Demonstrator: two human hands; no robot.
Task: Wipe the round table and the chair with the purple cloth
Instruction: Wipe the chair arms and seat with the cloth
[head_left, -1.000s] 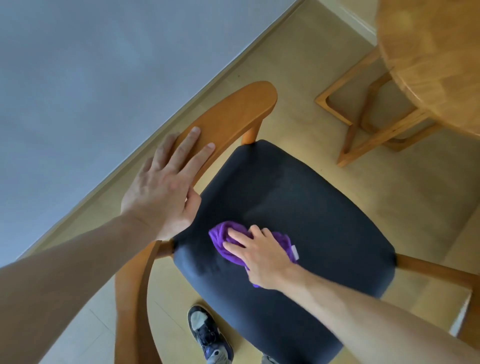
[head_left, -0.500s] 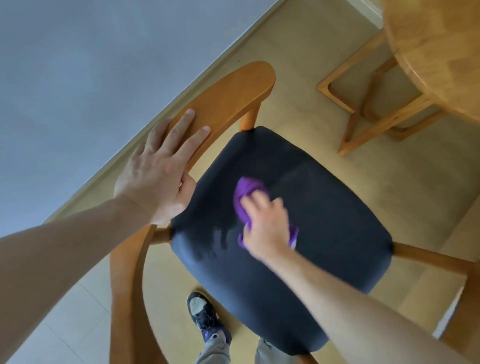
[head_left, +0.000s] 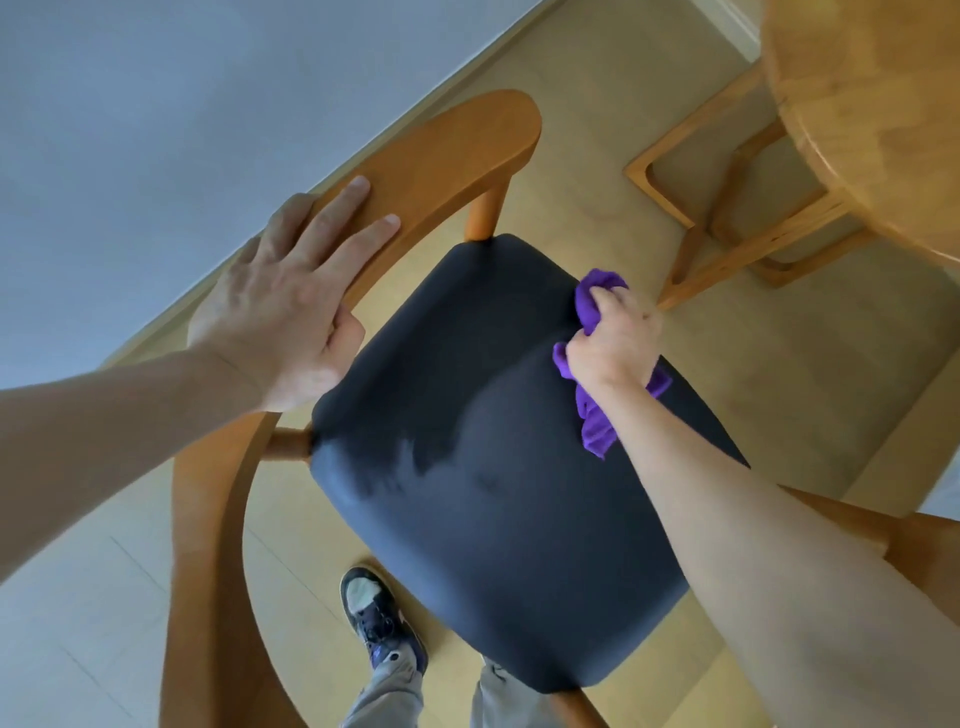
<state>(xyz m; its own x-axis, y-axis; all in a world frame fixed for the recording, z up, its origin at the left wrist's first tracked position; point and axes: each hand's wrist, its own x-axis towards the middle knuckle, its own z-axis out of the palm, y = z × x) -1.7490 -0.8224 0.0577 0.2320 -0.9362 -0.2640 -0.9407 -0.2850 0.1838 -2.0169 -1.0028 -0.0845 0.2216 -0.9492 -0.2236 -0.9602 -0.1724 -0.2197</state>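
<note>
Right hand (head_left: 613, 343) clenched around purple cloth (head_left: 595, 421), bunched at far edge of dark chair (head_left: 493, 467) seat, loose end trailing beneath wrist. Left hand (head_left: 283, 306) released, fingers flat along wooden backrest. Round table (head_left: 872, 119) beyond right hand.

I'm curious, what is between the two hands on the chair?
Head view: only bare dark seat cushion lies between the left hand and the right hand gripping the purple cloth.

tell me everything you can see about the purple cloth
The purple cloth looks like soft fabric, bunched into a crumpled wad. The right hand grips it, fingers curled round it, against the far edge of the chair's dark seat. One end pokes out beyond the fingers; a loose tail hangs by the wrist onto the seat.
</note>
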